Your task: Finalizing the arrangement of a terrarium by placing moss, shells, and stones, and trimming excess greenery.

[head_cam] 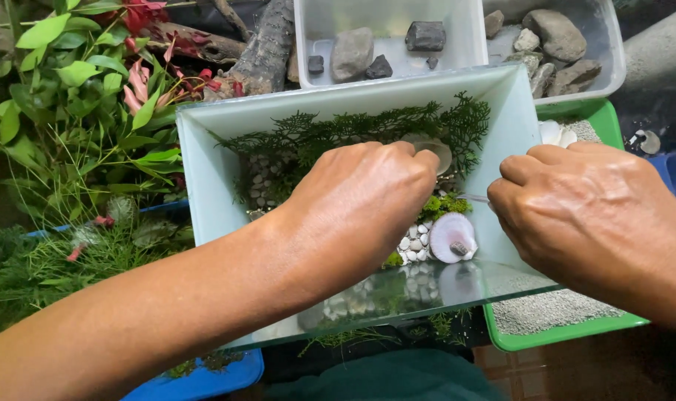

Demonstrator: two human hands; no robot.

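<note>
A glass tank (204, 178) lies tilted toward me, with feathery green fronds (330, 134), white pebbles (413, 243), bright green moss (443, 203) and a pink-white shell (452, 236) inside. My left hand (360, 200) reaches into the tank with fingers curled near a pale shell (436, 148) by the fronds; whether it grips anything is hidden. My right hand (583, 208) hovers at the tank's right wall, fingers closed on a thin tool (474, 197) whose tip points at the moss.
A clear tub (468, 44) with dark and grey stones sits behind the tank, another tub of rocks (612, 52) to its right. A green tray of grey sand (553, 315) lies under the right side. Leafy cuttings (70, 111), driftwood (267, 44) and a blue tray (204, 379) crowd the left.
</note>
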